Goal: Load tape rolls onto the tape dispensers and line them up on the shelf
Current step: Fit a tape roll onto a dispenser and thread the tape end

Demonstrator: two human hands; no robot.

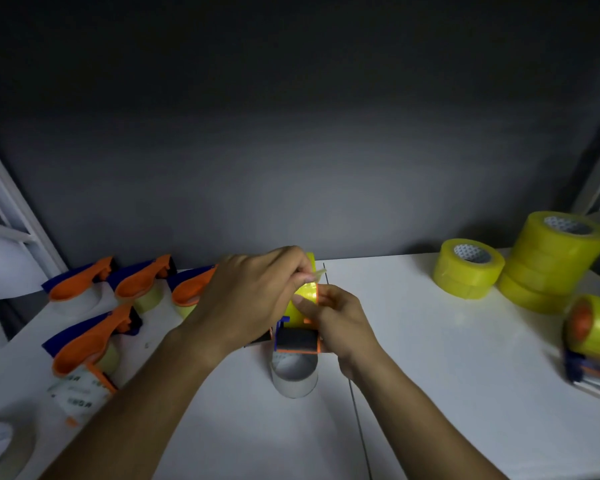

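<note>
Threading looks to be the step in hand: the left hand (pixel 257 299) pinches the loose tape end (pixel 317 273) between curled fingertips just above the yellow tape roll (pixel 300 299), already seated in the orange and blue dispenser (pixel 297 339) at the middle of the white shelf (pixel 430 375). The right hand (pixel 340 320) grips the dispenser's right side, thumb pressed on the roll. Next, I judge, the end must be drawn down over the front roller to the blade without sticking to itself. An empty cardboard core (pixel 294 375) stands just near of the dispenser. At far left 4 loaded dispensers (pixel 142 282) sit in 2 rows; another loaded dispenser (pixel 593 341) lies at the right edge. Spare yellow rolls (pixel 468 268) are stacked far right. A dark grey wall (pixel 291 133) backs the dim shelf.
</note>
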